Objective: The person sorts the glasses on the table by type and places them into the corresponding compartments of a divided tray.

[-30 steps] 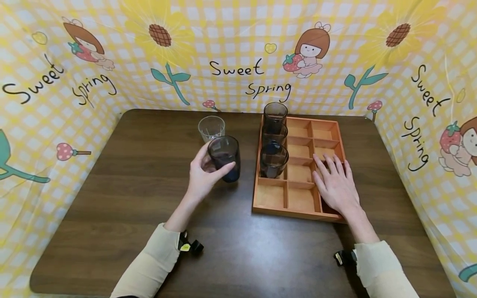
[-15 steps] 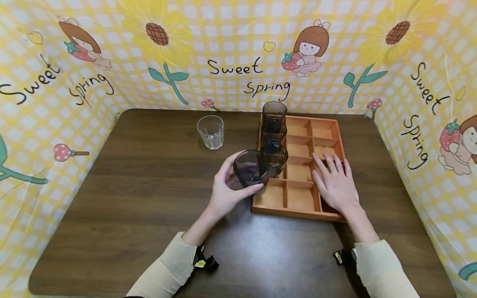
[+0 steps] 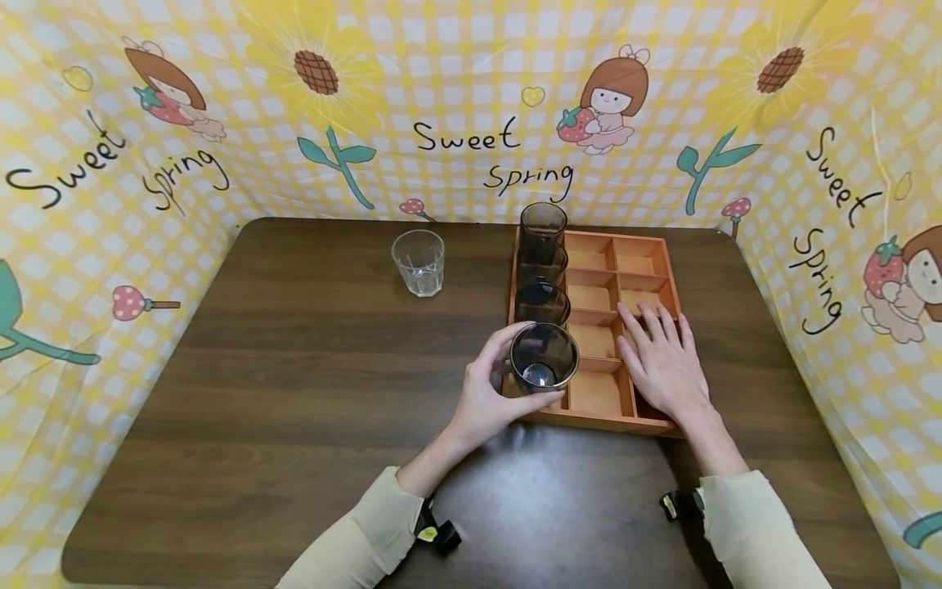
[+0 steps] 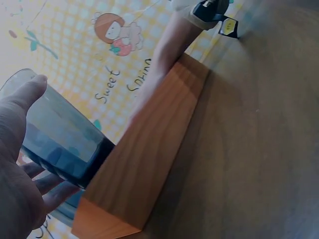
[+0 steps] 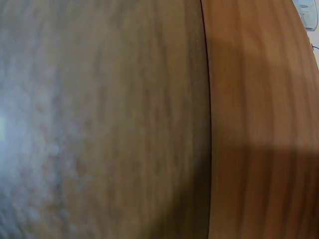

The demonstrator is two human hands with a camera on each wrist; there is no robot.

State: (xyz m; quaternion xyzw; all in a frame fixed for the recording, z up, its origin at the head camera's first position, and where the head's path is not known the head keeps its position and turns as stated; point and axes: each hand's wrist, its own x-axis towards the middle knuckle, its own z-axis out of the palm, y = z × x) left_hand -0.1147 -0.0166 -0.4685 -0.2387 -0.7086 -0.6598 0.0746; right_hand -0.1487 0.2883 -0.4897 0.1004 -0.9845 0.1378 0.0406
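Observation:
In the head view my left hand [image 3: 489,401] grips a dark tinted glass [image 3: 545,356] around its side, thumb toward me. The glass is over the nearest left compartment of a wooden divided tray [image 3: 589,423]; how far down its base sits I cannot tell there. In the left wrist view the glass [image 4: 65,134] is tilted in the picture, its lower end behind the tray's side wall [image 4: 149,144]. My right hand [image 3: 662,364] rests on the tray's right side with fingers extended. Three dark glasses [image 3: 543,233] stand in the left column behind the held one.
A clear glass [image 3: 419,263] stands on the brown table [image 3: 294,368], left of the tray. The tray's middle and right compartments [image 3: 592,335] show bare wood where visible. A yellow checked cloth [image 3: 456,82] encloses the table's back and sides.
My left hand has carried the dark glass rightward and toward me, from beside the clear glass to over the tray's near left compartment. My right hand stays in place.

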